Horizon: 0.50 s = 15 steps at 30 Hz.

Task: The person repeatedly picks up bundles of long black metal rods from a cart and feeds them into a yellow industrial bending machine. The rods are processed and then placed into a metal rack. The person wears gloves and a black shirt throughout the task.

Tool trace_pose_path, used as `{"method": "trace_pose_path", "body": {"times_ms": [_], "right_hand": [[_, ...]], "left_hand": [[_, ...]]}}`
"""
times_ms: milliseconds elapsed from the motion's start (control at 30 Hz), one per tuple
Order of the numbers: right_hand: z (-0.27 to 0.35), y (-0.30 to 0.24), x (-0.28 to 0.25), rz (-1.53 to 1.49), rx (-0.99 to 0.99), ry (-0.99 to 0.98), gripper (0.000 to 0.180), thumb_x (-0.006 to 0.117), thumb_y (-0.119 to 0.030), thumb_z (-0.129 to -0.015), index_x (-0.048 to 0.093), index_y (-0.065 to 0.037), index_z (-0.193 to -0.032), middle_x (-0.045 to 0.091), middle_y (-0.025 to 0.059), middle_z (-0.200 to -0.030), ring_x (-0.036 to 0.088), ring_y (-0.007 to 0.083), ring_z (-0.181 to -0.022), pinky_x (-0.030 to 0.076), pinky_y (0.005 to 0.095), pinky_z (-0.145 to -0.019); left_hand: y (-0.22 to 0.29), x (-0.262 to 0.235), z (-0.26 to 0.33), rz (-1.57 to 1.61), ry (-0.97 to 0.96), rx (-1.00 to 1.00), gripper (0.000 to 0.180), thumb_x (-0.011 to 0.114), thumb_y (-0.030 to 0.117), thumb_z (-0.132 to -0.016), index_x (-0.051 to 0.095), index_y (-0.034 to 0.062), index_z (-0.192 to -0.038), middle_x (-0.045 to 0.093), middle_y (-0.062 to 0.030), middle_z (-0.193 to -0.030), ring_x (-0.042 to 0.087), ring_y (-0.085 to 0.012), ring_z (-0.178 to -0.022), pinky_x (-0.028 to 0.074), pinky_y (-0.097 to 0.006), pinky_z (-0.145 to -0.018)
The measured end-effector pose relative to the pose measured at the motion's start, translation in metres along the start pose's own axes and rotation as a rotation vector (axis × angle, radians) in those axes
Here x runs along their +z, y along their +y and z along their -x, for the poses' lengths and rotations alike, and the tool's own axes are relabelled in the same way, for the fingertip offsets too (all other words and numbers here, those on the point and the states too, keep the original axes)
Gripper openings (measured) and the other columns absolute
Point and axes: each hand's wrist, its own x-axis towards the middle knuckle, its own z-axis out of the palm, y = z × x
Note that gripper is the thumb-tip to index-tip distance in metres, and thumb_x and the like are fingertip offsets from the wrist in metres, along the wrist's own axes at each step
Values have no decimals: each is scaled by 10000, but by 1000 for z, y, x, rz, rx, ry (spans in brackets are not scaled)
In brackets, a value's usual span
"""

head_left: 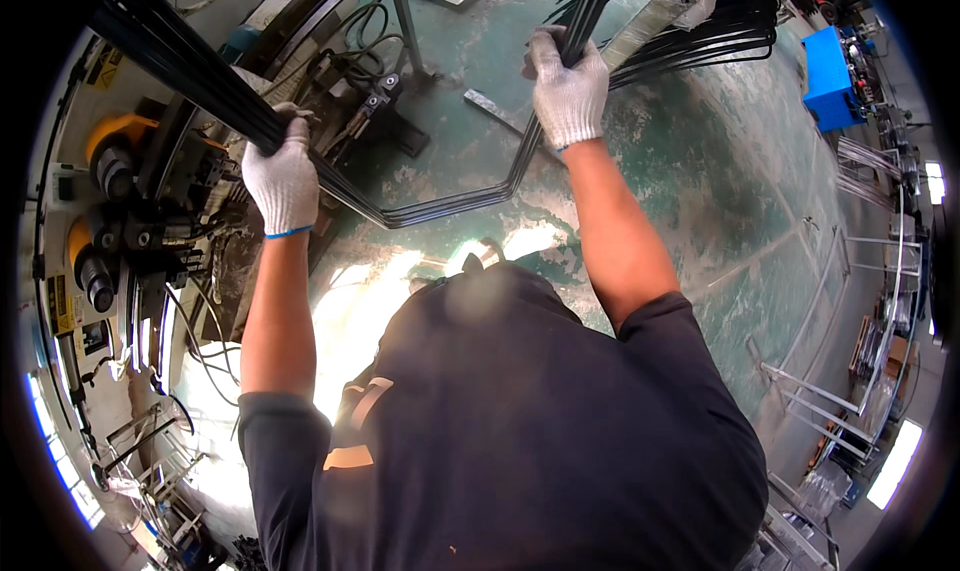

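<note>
Both hands, in white knit gloves with blue cuffs, grip one bundle of dark bent metal rods (450, 208). The bundle forms an angular U, with its short cross part nearest my body and its two arms spreading away up both sides. My left hand (282, 179) is closed round the left arm of the bundle, beside the machine. Higher up, my right hand (570, 89) wraps round the right arm of it. The far ends of the rods run out of view at the top.
On the left stands a machine with black-and-orange cylinders (112, 166), hoses and cables. More bent black rods (700, 56) lie at the upper right near a wrapped metal beam (650, 21). A flat metal strip (493, 109) lies on the green floor. A blue box (828, 76) and metal frames (820, 396) stand right.
</note>
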Motion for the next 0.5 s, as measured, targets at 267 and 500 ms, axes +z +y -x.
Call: {"method": "trace_pose_path", "body": {"times_ms": [267, 500], "right_hand": [[41, 10, 7, 33, 200, 113, 448, 819, -428, -991, 693, -9, -894, 658, 20, -684, 604, 115, -617, 491, 328, -594], [60, 14, 10, 156, 62, 59, 587, 804, -551, -970, 702, 14, -846, 650, 21, -701, 537, 91, -707, 480, 343, -660]], "left_hand": [[-25, -24, 22, 31, -4, 69, 119, 687, 12, -1037, 757, 15, -1133, 763, -53, -1061, 706, -147, -1023, 530, -300, -950], [-29, -46, 23, 36, 17, 6, 118, 684, 38, -1057, 741, 3, -1154, 777, -69, -1076, 699, -149, -1030, 523, -306, -972]]}}
